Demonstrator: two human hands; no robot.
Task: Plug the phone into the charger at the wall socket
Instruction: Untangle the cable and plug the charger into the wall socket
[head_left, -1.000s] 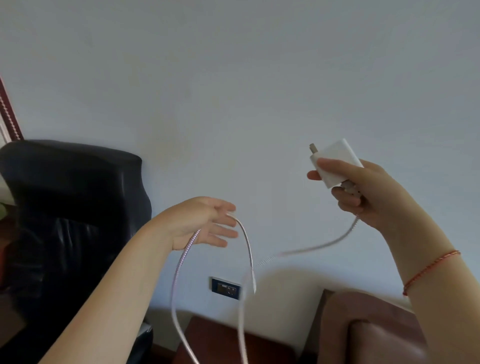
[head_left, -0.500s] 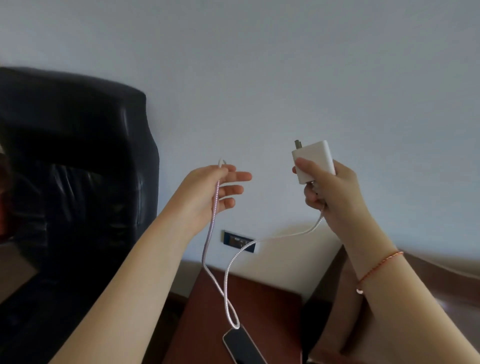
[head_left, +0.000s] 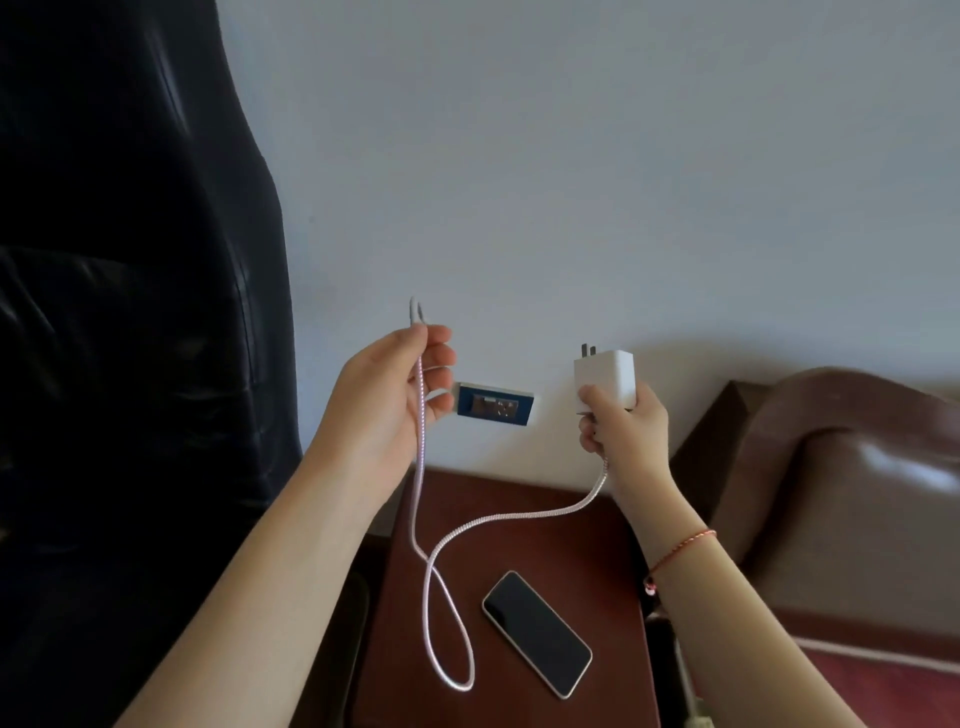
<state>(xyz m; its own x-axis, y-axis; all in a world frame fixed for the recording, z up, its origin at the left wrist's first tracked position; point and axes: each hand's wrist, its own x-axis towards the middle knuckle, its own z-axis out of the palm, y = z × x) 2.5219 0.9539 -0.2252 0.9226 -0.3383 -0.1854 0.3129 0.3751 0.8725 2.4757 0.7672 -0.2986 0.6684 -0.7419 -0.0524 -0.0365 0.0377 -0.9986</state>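
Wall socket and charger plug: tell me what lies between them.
Nothing but bare wall. In the head view, the wall socket sits left of the charger plug, which the right hand holds up, prongs unobstructed.

This looks like a lived-in room of a home or a small office, furnished for sitting rather than for work at a bench. A tall black leather high-backed chair (head_left: 130, 364) stands at the left against a plain pale painted wall (head_left: 571, 156), a brown leather sofa with a rounded padded arm (head_left: 841, 499) sits at the right, and between them is a small dark reddish-brown wooden side table (head_left: 524, 525). Low on the wall, just above the table, is a blue-faced rectangular wall socket (head_left: 496, 404).
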